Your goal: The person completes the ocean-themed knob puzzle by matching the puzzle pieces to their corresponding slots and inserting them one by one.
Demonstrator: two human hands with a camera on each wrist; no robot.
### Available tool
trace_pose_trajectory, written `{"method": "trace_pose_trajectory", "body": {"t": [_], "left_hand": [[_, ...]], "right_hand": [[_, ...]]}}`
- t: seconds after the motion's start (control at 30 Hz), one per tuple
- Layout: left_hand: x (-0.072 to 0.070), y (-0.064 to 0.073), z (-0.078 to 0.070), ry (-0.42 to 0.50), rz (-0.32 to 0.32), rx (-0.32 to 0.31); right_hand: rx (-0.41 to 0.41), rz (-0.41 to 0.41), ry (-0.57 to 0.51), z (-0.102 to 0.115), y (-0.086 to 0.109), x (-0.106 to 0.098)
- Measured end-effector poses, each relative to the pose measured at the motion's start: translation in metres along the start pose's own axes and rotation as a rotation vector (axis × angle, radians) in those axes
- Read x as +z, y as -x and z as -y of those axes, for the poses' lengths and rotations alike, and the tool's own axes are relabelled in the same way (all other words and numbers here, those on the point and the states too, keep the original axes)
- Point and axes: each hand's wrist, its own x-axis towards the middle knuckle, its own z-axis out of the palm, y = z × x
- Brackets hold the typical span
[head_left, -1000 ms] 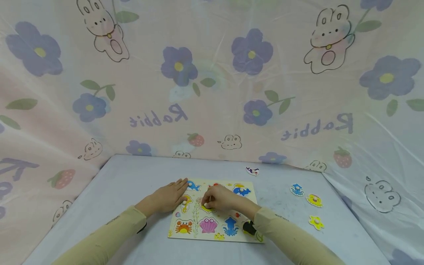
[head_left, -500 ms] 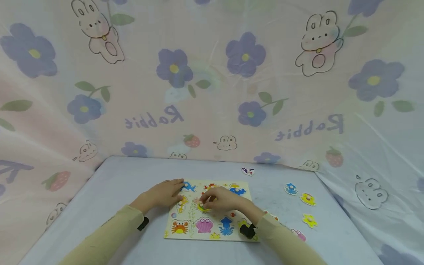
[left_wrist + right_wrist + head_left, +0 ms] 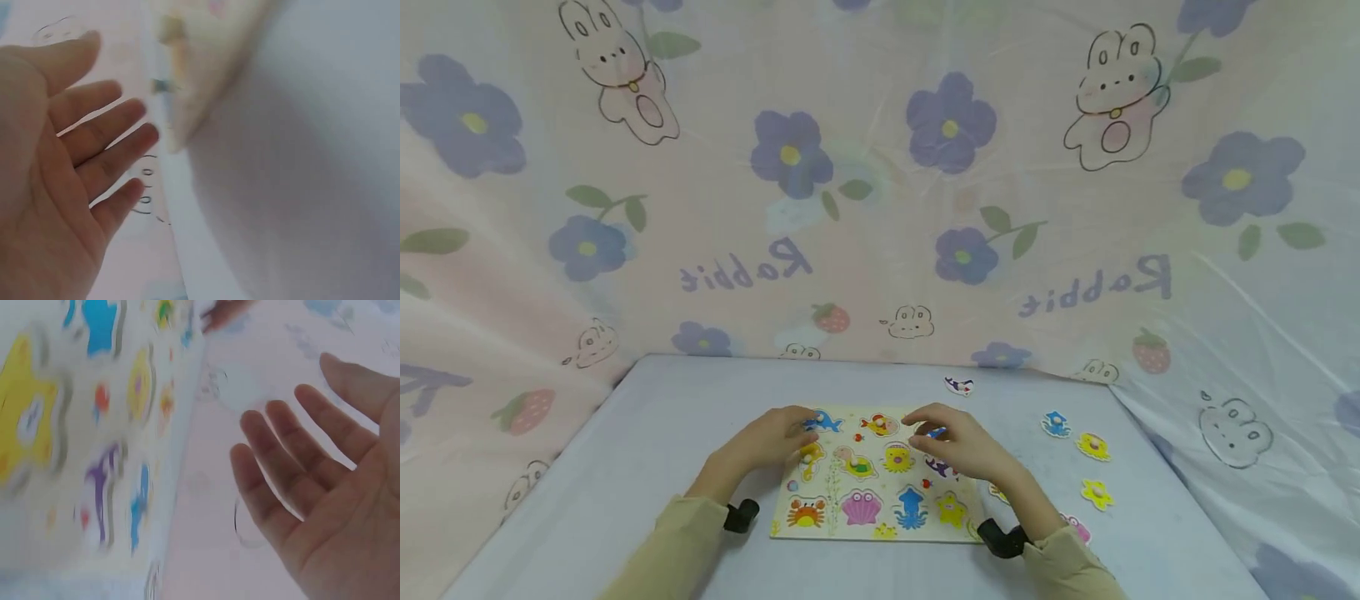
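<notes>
A pale puzzle board (image 3: 820,531) with sea-animal pictures lies on the table between both hands. My left hand (image 3: 767,442) is over its left edge, near the blue dolphin-like picture (image 3: 827,421) and the yellow seahorse (image 3: 808,462). In the left wrist view its fingers are spread and loosely bent, holding nothing. Over the board's upper right, my right hand (image 3: 966,437) partly hides a blue whale picture and a purple one. The right wrist view shows its palm bare and fingers relaxed. A green-and-yellow turtle (image 3: 855,462) shows in the board's middle row.
Right of the board lie loose pieces: a blue one (image 3: 1056,424), a yellow shell-like one (image 3: 1093,447), a yellow star (image 3: 1097,494) and a pink one (image 3: 1076,528), partly behind the right arm. A purple-and-white piece (image 3: 958,385) lies behind the board. Patterned cloth (image 3: 865,250) hangs at the back.
My right hand has let go of the knob at the turtle and moved right, uncovering the board's middle. The left hand has lifted slightly from the board's edge. The head view has shifted slightly.
</notes>
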Motion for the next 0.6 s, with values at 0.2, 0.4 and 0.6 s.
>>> {"method": "trace_pose_trajectory", "body": {"t": [0.2,0.4,0.6], "left_hand": [[0.003,0.013,-0.005,0.132,-0.047,-0.009],[0.006,0.017,-0.002,0.100,-0.034,-0.015],[0.007,0.014,0.005,0.029,-0.013,0.037]], "right_hand": [[0.087,-0.208,0.032,-0.028,0.035,-0.034],[0.242,-0.298,0.090,-0.060,0.078,-0.069],[0.313,-0.298,0.149,-0.093,0.116,-0.101]]}}
